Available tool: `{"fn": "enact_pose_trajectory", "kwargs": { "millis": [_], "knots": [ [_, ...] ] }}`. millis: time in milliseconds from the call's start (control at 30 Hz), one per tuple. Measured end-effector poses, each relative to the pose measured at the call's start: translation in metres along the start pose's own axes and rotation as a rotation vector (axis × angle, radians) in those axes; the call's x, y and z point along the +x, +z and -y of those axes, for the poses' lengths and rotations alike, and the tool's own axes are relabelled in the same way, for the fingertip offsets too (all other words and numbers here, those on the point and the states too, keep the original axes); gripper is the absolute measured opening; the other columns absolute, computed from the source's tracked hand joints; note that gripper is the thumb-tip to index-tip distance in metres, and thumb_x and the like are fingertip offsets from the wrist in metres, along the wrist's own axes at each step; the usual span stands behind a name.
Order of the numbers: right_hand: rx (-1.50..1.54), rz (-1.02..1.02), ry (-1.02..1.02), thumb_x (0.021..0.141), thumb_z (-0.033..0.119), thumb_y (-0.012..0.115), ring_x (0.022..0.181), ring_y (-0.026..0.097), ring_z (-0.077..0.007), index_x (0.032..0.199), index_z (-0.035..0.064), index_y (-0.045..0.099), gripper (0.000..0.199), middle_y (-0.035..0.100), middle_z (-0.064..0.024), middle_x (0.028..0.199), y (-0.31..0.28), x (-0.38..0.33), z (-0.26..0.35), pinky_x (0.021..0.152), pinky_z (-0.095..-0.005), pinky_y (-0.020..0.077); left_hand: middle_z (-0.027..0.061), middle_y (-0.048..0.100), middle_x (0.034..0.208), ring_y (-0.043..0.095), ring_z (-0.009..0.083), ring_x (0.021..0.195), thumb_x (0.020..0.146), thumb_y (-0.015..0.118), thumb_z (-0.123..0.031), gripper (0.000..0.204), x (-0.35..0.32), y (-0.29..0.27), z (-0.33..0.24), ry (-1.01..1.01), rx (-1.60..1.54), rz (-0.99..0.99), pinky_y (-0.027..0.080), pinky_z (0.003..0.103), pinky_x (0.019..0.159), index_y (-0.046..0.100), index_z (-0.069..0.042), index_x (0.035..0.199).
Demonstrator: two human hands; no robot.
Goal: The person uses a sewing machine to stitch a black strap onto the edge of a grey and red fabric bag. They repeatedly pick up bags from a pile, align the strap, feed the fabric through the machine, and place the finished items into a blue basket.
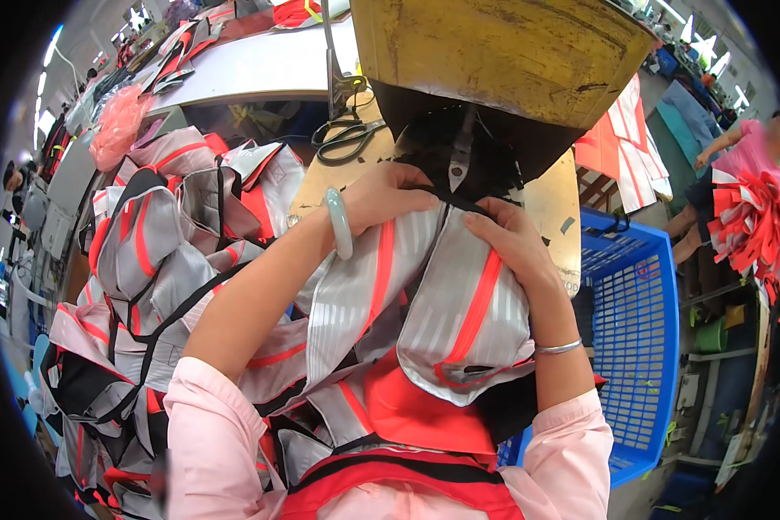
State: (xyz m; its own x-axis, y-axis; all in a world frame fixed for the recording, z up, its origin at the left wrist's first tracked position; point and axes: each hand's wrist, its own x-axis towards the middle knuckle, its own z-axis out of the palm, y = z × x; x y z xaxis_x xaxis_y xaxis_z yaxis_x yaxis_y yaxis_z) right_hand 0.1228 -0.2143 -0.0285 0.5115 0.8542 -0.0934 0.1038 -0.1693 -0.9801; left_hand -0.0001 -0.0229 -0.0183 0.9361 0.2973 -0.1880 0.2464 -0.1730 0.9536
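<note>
**Both hands hold the grey cloth piece (446, 312) by its dark edge**

In the centre of the frame, the grey cloth piece with red stripes hangs in two flaps below the pointed metal part (461, 165) of the yellow machine (503, 52). The left hand (394, 198) has its fingers closed narrowly on the black edge strip (449, 198). The right hand (513, 234) pinches the same strip, its thumb lying upon the grey side. How firmly they press, I cannot tell.

I judge this cloth to be light and soft, not fragile, perhaps slightly slippery at its shiny bands. The flaps bend easily, so the best hold seems to be at the strip, one pinch on each side, with fingertips apart from the metal point. Similar pieces (152, 251) are heaped at left.
</note>
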Motion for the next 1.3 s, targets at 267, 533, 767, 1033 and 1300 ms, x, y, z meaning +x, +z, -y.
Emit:
{"fn": "enact_pose_trajectory", "kwargs": {
  "millis": [267,533,767,1033,1300],
  "knots": [
    [-0.005,-0.016,0.001,0.083,0.024,0.063,0.082,0.055,-0.0084,0.104,-0.0021,0.059,0.033,0.062,-0.0027,0.091,0.001,0.001,0.01,0.075,-0.0232,0.0437,0.0024,0.064,0.091,0.056,0.0069,0.081,0.08,0.067,-0.015,0.029,0.005,-0.005,-0.001,0.023,0.02,-0.002,0.044,0.02,0.074,0.063,0.002,0.103],
    [0.049,-0.057,-0.013,0.084,0.021,0.063,0.079,0.054,-0.0071,0.099,-0.0011,0.06,0.027,0.061,-0.0012,0.086,-0.003,0.004,0.011,0.072,-0.0221,0.0434,0.0034,0.064,0.093,0.058,0.0073,0.082,0.08,0.068,-0.014,0.029,0.011,-0.004,-0.004,0.03,-0.035,-0.017,0.045,0.02,0.074,0.062,0.002,0.104],
    [0.085,-0.07,-0.06,0.085,0.017,0.06,0.075,0.051,-0.0049,0.099,-0.0024,0.061,0.025,0.059,0.0019,0.081,-0.026,-0.005,-0.002,0.067,-0.0221,0.0415,0.004,0.066,0.094,0.059,0.0077,0.084,0.081,0.067,-0.012,0.031,-0.004,-0.014,-0.008,-0.025,-0.106,-0.018,0.046,0.02,0.076,0.061,0.003,0.108],
    [0.175,-0.126,-0.059,0.08,0.011,0.061,0.085,0.057,-0.0101,0.1,-0.0031,0.065,0.024,0.066,-0.0056,0.093,-0.029,-0.12,-0.012,0.078,-0.0233,0.0437,0.0054,0.065,0.099,0.059,0.0103,0.091,0.084,0.063,-0.012,0.027,-0.049,0.001,0.013,0.009,-0.114,0.148,0.046,0.023,0.082,0.062,0.003,0.107],
    [-0.057,-1.226,-0.426,0.079,0.018,0.059,0.085,0.054,-0.0111,0.097,0.0029,0.062,0.023,0.06,-0.005,0.093,-0.143,-0.35,0.013,0.078,-0.024,0.0408,0.0062,0.066,0.095,0.059,0.0132,0.089,0.086,0.064,-0.02,0.024,-0.096,0.052,0.042,-0.029,-0.036,0.314,0.046,0.028,0.083,0.068,0.001,0.096]
  ]
}}
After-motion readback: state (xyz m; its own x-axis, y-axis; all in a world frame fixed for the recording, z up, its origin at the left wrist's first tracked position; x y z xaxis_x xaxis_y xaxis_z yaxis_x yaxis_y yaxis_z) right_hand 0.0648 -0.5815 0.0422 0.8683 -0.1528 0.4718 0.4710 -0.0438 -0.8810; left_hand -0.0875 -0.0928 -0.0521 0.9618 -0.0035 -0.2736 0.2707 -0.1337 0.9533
